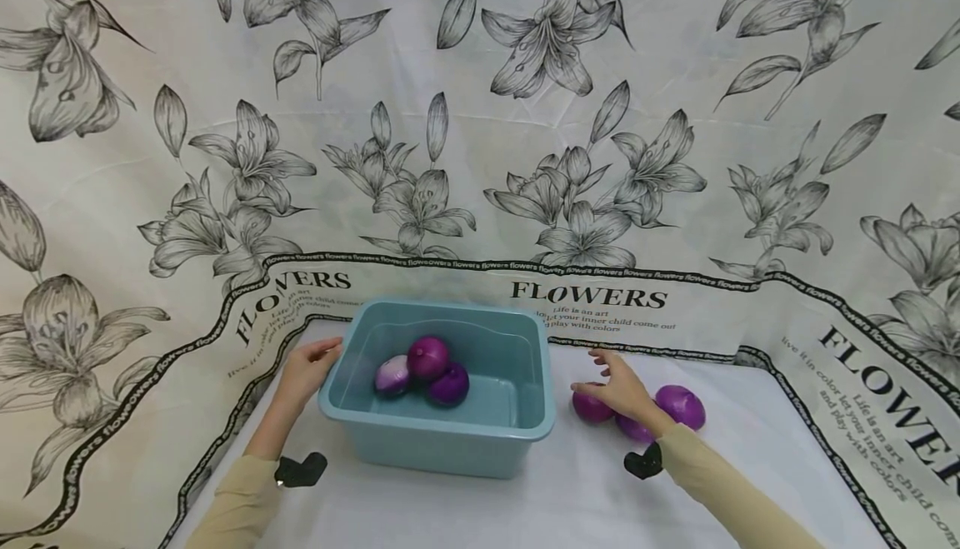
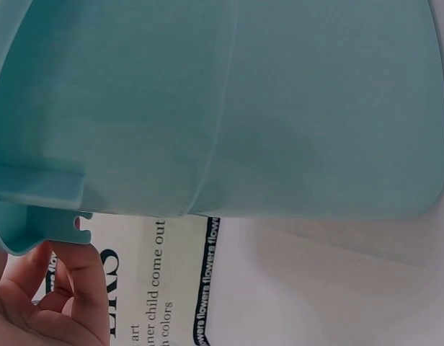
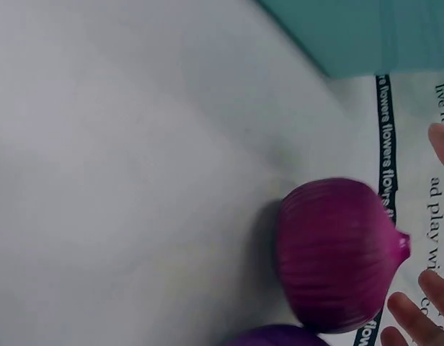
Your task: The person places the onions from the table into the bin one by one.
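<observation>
A blue-green plastic tub [image 1: 435, 449] stands on the white-covered table, holding a pale purple onion [image 1: 392, 376], a red onion [image 1: 427, 357] and a dark purple onion [image 1: 448, 386]. At its left end my left hand [image 1: 306, 372] grips the rim, fingers curled up under the lip [image 2: 38, 187] in the left wrist view. To the right of the tub, my right hand [image 1: 624, 388] hovers with spread fingers over a red onion [image 3: 334, 252], partly covering it in the head view. Beside that lie another purple onion [image 1: 634, 429], half hidden by the wrist, and a brighter one [image 1: 681, 406].
Behind the tub rises a white cloth [image 1: 585, 299] printed with black flowers and lettering, which also runs along both sides of the table. White table surface [image 1: 600, 499] shows in front of the tub and the onions.
</observation>
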### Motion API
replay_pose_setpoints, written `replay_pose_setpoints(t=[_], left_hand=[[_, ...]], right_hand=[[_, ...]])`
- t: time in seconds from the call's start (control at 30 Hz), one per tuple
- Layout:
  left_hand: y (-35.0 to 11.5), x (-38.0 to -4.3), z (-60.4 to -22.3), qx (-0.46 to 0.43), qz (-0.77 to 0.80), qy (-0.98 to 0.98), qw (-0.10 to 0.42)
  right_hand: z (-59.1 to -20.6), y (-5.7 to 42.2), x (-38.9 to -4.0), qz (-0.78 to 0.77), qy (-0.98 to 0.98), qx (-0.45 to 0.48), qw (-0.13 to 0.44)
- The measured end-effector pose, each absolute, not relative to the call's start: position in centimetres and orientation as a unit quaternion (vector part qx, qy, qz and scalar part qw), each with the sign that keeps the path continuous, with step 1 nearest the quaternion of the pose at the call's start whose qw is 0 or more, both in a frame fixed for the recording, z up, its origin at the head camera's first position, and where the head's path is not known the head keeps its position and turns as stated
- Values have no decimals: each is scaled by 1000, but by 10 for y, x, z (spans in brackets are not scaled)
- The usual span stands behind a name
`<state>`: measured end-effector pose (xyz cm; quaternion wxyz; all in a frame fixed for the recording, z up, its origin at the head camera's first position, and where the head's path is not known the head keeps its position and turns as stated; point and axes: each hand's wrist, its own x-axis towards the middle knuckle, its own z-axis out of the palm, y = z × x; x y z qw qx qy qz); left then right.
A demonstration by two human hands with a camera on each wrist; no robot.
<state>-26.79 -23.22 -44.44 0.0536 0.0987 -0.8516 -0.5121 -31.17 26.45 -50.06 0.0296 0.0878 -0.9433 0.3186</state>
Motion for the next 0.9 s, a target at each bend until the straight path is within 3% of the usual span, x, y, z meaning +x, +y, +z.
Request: replay_pose_setpoints(t=[0.33,0.9], left_hand=[[-232,-268,-445,105,-511,-852,52],[-233,-266,-445,91,-509,-853,65]], right_hand=[[-517,272,-305,262,-960,103,1],[-531,250,-306,248,-954,167,17]])
